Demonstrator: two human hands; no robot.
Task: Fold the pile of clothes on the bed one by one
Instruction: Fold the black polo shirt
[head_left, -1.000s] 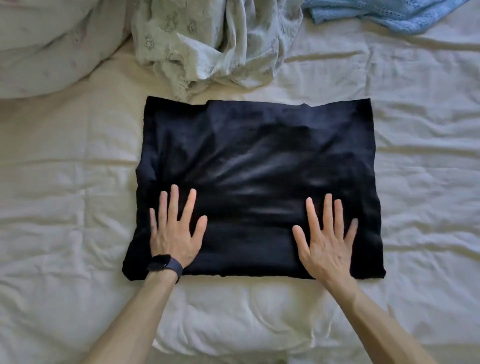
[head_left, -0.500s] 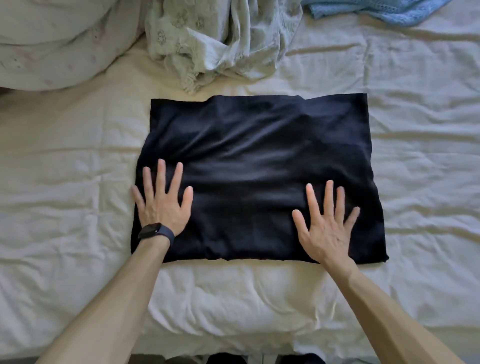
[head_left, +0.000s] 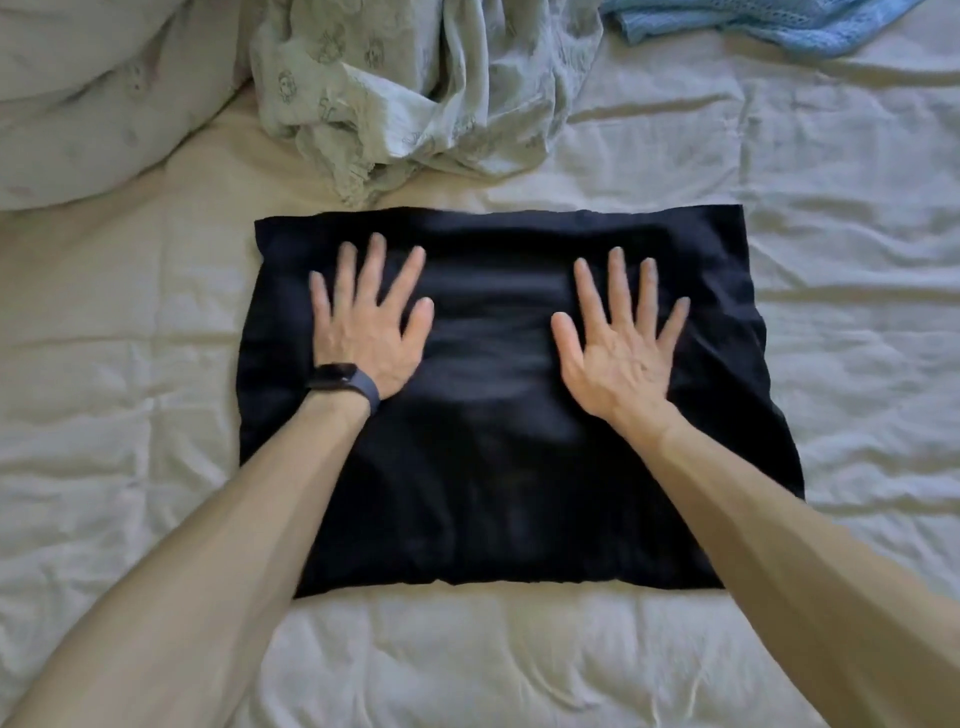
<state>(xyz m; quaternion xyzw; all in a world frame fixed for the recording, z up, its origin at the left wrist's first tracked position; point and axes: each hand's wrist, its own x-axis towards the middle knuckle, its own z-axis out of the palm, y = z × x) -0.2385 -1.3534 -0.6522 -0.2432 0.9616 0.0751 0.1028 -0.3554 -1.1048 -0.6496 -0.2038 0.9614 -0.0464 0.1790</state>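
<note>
Folded black garment lies on bed, both hands flat upon it.

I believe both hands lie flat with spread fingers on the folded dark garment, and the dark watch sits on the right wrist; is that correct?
Not quite: the head view shows the watch on the left wrist, not the right. The rest holds: the left hand and the right hand lie flat with spread fingers on the folded dark garment.
</note>
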